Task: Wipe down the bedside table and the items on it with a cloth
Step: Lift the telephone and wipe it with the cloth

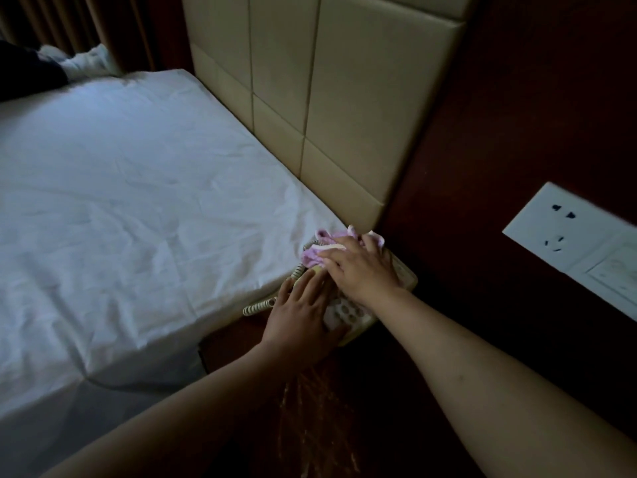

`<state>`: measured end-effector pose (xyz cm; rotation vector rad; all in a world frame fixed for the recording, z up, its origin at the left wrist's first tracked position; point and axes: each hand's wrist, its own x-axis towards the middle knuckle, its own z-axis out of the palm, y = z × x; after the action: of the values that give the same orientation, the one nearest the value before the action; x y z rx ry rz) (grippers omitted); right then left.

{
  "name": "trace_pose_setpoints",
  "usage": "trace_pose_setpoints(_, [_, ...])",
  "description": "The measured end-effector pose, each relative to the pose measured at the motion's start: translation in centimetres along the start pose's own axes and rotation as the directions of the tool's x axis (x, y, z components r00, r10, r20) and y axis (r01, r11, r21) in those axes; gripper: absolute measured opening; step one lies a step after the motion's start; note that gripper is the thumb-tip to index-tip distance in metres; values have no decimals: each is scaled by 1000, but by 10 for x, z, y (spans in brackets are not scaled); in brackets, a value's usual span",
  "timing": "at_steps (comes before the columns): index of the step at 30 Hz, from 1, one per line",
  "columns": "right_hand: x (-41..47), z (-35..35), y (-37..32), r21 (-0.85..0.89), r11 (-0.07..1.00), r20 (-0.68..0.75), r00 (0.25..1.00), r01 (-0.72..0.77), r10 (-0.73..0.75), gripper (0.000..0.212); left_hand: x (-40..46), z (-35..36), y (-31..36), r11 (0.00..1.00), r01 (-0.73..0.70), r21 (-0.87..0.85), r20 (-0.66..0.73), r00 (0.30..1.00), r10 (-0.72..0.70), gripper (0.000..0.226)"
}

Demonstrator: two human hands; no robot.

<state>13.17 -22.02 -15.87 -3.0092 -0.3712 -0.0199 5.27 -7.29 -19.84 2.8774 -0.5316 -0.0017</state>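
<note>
Currently the wiping is on the telephone (348,313), a cream desk set at the back corner of the bedside table (344,408), close against the bed (138,201) and the padded headboard (327,115). Right hand (362,267) lies flat, fingers spread, pressing the pink cloth (315,251) onto the far end of the set, about where the handset sits; it pins the cloth under the palm rather than closing around it. Left hand (300,319) rests open on the near side of the phone beside the keypad, steadying it, gripping nothing. Coiled cord (258,307) trails off to the left. Judgement: an item is mid-wipe; keypad and near edge look untouched by the cloth at this moment. The dark tabletop in front shows pale streaks, which could be dust, scuffs or glare; cannot tell. Tabletop wipe probably remains, as does any surface under the phone.
</note>
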Motion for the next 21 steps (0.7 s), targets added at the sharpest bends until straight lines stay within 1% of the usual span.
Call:
trace_pose_setpoints(2, [14, -7, 17, 19, 999, -6, 999, -34, 35, 37, 2, -2, -3, 1000, -10, -7, -9, 1000, 10, 95])
trace_pose_setpoints(5, [37, -15, 43, 97, 972, 85, 975, -214, 206, 38, 3, -2, -8, 999, -41, 16, -36, 998, 42, 95])
trace_pose_setpoints(7, [45, -15, 47, 107, 955, 110, 958, -275, 264, 37, 4, -3, -10, 998, -52, 33, -31, 998, 54, 95])
trace_pose_setpoints(9, [44, -13, 41, 89, 960, 63, 964, -265, 260, 36, 3, -4, -10, 998, -56, 32, -27, 998, 57, 94])
trace_pose_setpoints(11, [37, -14, 30, 51, 974, 38, 975, -219, 217, 36, 1, -4, -9, 999, -50, 22, -21, 999, 50, 93])
trace_pose_setpoints(16, [26, -23, -11, -147, 988, 84, 995, -46, 58, 41, 0, -4, -6, 999, -40, 27, 7, 999, 40, 89])
trace_pose_setpoints(19, [17, -19, -32, -151, 988, 131, 991, 17, 3, 42, -1, -10, -7, 999, -29, 44, 11, 1000, 29, 87])
trace_pose_setpoints(21, [18, -26, -38, -106, 994, 218, 976, 7, 16, 45, 0, -18, -6, 997, -46, 60, 17, 999, 45, 92])
